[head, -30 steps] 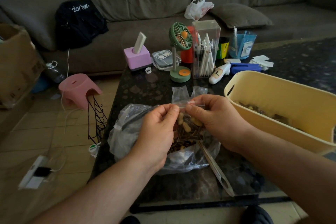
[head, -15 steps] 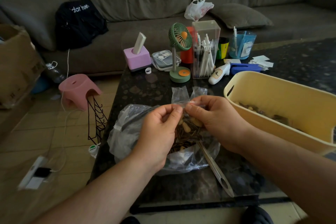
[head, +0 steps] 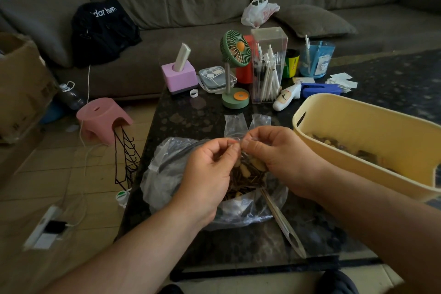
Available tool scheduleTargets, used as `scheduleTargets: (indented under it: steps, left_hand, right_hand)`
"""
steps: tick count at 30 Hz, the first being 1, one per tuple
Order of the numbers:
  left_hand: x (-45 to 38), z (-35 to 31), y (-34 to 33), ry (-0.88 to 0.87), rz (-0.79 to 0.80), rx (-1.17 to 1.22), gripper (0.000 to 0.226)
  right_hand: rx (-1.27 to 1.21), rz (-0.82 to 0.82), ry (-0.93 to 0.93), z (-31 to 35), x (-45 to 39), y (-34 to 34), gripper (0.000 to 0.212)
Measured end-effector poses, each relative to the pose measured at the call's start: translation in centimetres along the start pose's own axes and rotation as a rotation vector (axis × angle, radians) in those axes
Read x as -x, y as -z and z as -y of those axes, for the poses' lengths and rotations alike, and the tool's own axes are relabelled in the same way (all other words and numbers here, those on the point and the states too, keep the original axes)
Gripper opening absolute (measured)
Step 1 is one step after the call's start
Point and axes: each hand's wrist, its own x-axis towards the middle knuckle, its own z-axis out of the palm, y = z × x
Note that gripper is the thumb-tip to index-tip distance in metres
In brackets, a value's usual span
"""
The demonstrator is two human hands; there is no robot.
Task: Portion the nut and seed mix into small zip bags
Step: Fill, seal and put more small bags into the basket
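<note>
As the seal is apparently pressed closed, a person's left hand (head: 210,169) and right hand (head: 281,157) pinch the top of a filled small zip bag (head: 248,169) between curled fingers, above the bulk bag (head: 167,174) on the counter (head: 191,122), beside a yellow tub (head: 372,112).

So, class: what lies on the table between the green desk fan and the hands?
In the head view, two empty zip bags lie flat between the fan and both hands.
</note>
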Motion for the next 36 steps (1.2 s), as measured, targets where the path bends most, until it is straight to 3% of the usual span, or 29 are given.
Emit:
scheduleTargets:
  steps: [6, 21, 25, 28, 30, 36]
  left_hand:
    - [-0.5, -0.4, 0.4, 0.033, -0.051, 0.085, 0.013]
    - [-0.3, -1.4, 0.2, 0.150, -0.055, 0.187, 0.019]
    - [0.2, -1.4, -0.1, 0.314, 0.088, 0.204, 0.034]
    - [0.2, -1.3, -0.1, 0.356, 0.165, 0.213, 0.024]
    - [-0.1, -1.4, 0.0, 0.333, 0.129, 0.235, 0.017]
    - [-1.4, -2.1, 1.6, 0.267, 0.018, 0.371, 0.029]
  right_hand:
    - [-0.019, -0.096, -0.030, 0.4, -0.3, 0.6, 0.016]
    - [-0.138, -0.123, -0.117, 0.6, -0.4, 0.4, 0.017]
    - [-0.173, -0.147, -0.095, 0.5, -0.5, 0.4, 0.018]
    - [-0.196, -0.179, -0.062, 0.3, -0.7, 0.4, 0.019]
    - [-0.239, -0.174, -0.078, 0.2, -0.8, 0.5, 0.018]
    - [-0.207, -0.140, -0.125, -0.1, -0.7, 1.0, 0.026]
